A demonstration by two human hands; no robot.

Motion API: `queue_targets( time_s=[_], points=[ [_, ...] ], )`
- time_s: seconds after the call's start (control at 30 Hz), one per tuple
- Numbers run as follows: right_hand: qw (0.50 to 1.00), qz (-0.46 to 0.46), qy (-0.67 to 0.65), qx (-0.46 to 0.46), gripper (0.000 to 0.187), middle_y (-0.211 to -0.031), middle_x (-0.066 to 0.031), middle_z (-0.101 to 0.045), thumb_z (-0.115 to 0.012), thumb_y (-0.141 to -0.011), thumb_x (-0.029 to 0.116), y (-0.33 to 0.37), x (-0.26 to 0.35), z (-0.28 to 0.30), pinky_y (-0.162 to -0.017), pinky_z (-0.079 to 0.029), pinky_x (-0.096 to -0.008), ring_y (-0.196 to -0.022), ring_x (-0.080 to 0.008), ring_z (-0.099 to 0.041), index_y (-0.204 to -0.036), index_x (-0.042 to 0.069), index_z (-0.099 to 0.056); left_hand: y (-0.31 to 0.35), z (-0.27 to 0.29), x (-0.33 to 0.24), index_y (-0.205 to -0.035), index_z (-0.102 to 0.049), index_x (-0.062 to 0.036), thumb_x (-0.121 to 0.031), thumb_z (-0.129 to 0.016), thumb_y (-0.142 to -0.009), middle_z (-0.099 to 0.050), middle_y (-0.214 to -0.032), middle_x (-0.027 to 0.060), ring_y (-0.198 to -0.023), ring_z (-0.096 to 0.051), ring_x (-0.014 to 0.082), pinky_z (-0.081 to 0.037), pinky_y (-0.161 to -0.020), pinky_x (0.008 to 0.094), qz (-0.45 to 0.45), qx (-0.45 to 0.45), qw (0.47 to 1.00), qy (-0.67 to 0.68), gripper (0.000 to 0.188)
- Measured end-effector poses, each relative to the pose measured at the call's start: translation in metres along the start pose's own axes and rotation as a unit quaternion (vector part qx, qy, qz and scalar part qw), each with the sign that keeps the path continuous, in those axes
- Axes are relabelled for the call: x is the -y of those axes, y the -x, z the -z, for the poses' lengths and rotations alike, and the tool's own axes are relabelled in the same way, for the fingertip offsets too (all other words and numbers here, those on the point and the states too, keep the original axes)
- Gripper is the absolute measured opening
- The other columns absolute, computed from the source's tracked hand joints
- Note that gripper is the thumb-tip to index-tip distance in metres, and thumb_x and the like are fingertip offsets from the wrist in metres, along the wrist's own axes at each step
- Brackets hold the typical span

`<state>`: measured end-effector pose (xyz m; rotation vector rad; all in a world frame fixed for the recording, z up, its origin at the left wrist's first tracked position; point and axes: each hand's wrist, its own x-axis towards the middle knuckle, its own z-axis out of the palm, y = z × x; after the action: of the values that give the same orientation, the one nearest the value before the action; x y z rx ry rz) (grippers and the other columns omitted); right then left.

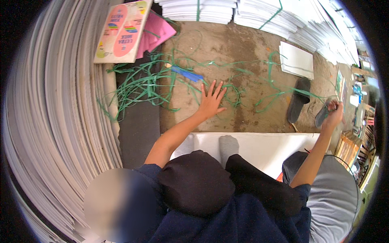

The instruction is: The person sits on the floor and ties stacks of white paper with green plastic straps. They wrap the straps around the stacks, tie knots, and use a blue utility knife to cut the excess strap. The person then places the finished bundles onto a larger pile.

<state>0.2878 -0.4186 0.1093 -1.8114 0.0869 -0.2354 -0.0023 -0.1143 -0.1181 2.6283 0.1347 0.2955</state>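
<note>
My left hand [211, 101] reaches forward over the brown floor with its fingers spread and nothing in it. Just beyond its fingertips lies a narrow blue object [187, 74] with a pale tip; I cannot make out its kind. Far off to the right, my right hand [334, 114] is closed on green plastic string [302, 90]. This string runs loosely leftward across the floor. A tangled heap of the same green string [142, 87] lies left of my left hand, partly on a dark strip [139, 129].
Tall paper stacks [52, 101] line the left side, and tied white stacks [198, 10] stand at the back. A printed board [121, 32] rests over pink sheets [162, 34]. Dark sandals [299, 101] and a white sheet block [296, 60] lie at right. A grey cushion [334, 190] is beside me.
</note>
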Motion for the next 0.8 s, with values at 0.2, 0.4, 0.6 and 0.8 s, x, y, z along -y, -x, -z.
queue_targets(
  time_s=[0.2,0.4,0.6,0.8],
  points=[
    [0.998,-0.05,-0.032,0.001,0.022,-0.08,-0.0074,-0.058,-0.045,-0.087,0.026,0.01,-0.026,0.004,-0.059,-0.039,-0.0266,-0.069,-0.0158,-0.054,-0.085,0.005,-0.05,0.0,-0.009,0.023,-0.101,-0.052,-0.01,-0.008,-0.056,-0.072,-0.049,-0.103,0.0064,-0.105,-0.044,0.0253,-0.037,-0.087,0.0377,-0.017,0.147,0.982,0.116,0.029],
    [0.987,-0.086,-0.094,0.099,0.021,-0.08,-0.0064,-0.057,-0.047,-0.089,0.027,0.023,-0.024,-0.057,-0.061,-0.04,-0.0244,-0.071,-0.0141,-0.053,-0.083,0.007,-0.048,-0.002,0.028,0.064,-0.097,-0.053,-0.0071,0.0,-0.053,-0.068,-0.05,-0.096,0.0107,-0.093,-0.05,0.0282,-0.044,-0.078,0.0356,-0.073,0.032,0.993,0.085,0.029],
    [0.976,-0.033,-0.04,0.213,0.024,-0.066,-0.0012,-0.049,-0.042,-0.091,0.027,0.063,-0.008,-0.121,-0.048,-0.03,-0.0203,-0.056,-0.0079,-0.043,-0.079,0.007,-0.048,0.032,0.188,0.13,-0.091,-0.054,-0.0032,0.005,-0.052,-0.069,-0.053,-0.09,0.0138,-0.086,-0.053,0.03,-0.045,-0.074,0.0378,0.087,-0.134,0.986,-0.054,0.024],
    [0.904,-0.041,-0.041,0.424,0.023,-0.057,0.0052,-0.038,-0.045,-0.09,0.028,0.113,0.0,-0.202,-0.044,-0.025,-0.0168,-0.049,-0.0031,-0.034,-0.081,0.008,-0.051,0.148,0.303,0.212,-0.099,-0.055,-0.0061,-0.003,-0.06,-0.07,-0.055,-0.094,0.0173,-0.092,-0.052,0.0345,-0.043,-0.077,0.0406,0.375,-0.084,0.897,-0.22,0.029]
  ],
)
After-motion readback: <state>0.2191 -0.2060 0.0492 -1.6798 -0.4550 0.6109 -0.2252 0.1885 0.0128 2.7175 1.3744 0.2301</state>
